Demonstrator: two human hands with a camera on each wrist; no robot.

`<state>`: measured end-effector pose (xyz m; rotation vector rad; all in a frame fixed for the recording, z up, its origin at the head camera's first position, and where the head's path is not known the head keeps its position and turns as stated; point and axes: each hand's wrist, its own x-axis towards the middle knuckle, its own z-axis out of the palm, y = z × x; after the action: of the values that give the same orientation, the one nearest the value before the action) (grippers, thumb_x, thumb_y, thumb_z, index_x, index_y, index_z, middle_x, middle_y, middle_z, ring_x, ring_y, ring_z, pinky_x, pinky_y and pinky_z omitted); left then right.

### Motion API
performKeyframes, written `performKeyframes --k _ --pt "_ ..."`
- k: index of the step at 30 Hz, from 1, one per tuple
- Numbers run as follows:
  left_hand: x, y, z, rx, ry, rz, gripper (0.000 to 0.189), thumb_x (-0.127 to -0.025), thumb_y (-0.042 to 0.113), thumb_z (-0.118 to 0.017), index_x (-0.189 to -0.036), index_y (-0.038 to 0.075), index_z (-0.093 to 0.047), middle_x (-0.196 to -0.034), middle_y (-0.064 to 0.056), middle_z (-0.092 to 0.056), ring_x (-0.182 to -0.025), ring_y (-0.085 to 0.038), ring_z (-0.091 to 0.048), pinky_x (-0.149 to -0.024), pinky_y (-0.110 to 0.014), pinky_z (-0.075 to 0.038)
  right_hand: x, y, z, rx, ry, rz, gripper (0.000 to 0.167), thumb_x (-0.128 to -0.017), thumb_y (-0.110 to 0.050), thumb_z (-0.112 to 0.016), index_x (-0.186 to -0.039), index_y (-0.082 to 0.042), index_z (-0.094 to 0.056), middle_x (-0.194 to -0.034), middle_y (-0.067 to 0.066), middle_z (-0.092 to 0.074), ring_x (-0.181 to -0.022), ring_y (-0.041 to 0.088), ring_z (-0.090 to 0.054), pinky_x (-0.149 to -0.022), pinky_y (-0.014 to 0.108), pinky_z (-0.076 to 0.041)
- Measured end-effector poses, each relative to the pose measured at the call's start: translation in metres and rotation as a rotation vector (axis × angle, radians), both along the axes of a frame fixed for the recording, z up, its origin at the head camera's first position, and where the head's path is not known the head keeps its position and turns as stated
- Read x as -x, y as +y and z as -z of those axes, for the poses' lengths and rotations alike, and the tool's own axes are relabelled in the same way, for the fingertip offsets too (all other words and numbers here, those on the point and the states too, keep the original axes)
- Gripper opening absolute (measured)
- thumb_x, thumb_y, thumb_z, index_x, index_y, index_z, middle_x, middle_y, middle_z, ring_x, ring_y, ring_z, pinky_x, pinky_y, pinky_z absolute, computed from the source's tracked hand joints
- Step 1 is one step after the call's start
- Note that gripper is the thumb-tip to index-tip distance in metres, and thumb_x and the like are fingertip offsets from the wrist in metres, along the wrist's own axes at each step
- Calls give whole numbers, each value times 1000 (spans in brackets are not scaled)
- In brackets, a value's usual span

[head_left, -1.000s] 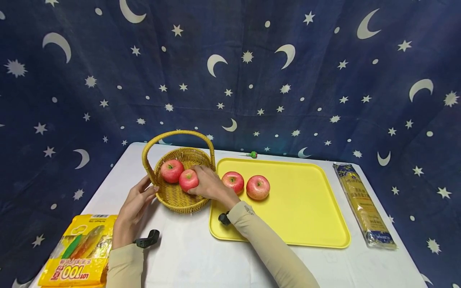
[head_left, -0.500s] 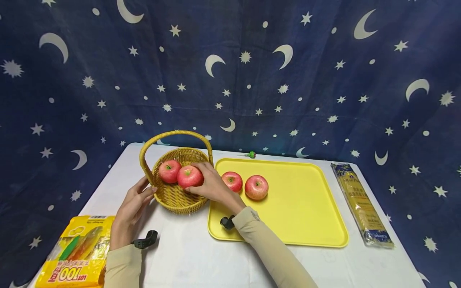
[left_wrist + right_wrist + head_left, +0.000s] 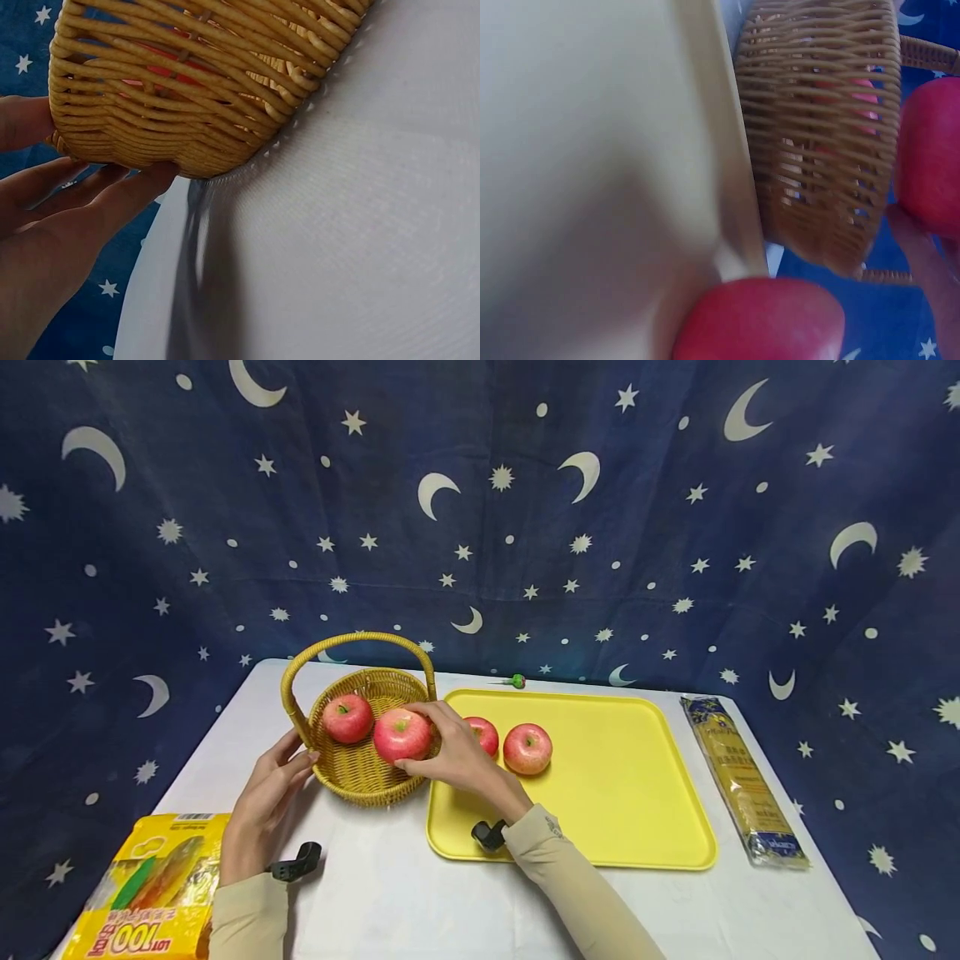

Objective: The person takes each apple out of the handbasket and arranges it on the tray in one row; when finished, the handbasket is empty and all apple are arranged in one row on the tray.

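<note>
A wicker basket [image 3: 375, 793] with a tall handle stands at the table's left, one apple [image 3: 347, 720] inside. My left hand [image 3: 262, 802] grips its left side, thumb at the rim; the left wrist view shows the fingers against the woven wall [image 3: 172, 97]. Between thumb and fingers my right hand [image 3: 461, 760] holds a red apple [image 3: 402, 737] over the basket's right part; the right wrist view has this held apple [image 3: 934, 157] level with the rim. On the yellow tray [image 3: 615, 785] lie two apples, one [image 3: 483, 737] partly hidden by my right hand, the other [image 3: 527, 749] in full view.
The tray sits right beside the basket. A long noodle packet [image 3: 742, 785] lies along the right table edge, and a yellow packet [image 3: 153, 885] at the front left. A small green item [image 3: 517, 681] lies behind the tray. A starry blue curtain [image 3: 495, 568] hangs behind.
My right hand has lifted the apple from inside the basket and drawn it up and right, away from the other apple there. The left hand keeps its place on the basket.
</note>
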<state>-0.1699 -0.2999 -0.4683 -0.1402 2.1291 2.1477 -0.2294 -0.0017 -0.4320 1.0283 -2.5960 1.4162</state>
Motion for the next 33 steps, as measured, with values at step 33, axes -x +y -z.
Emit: performKeyframes --k 33 --pt "0 -3 3 -16 34 8 78 -105 6 -51 -165 4 -2 -172 -22 -1 -121 4 -51 -95 -7 -47 -11 123 -20 71 -47 213 76 -72 -18 -92 -137 -12 -54 -133 7 -58 -120 28 -60 -93 45 -61"
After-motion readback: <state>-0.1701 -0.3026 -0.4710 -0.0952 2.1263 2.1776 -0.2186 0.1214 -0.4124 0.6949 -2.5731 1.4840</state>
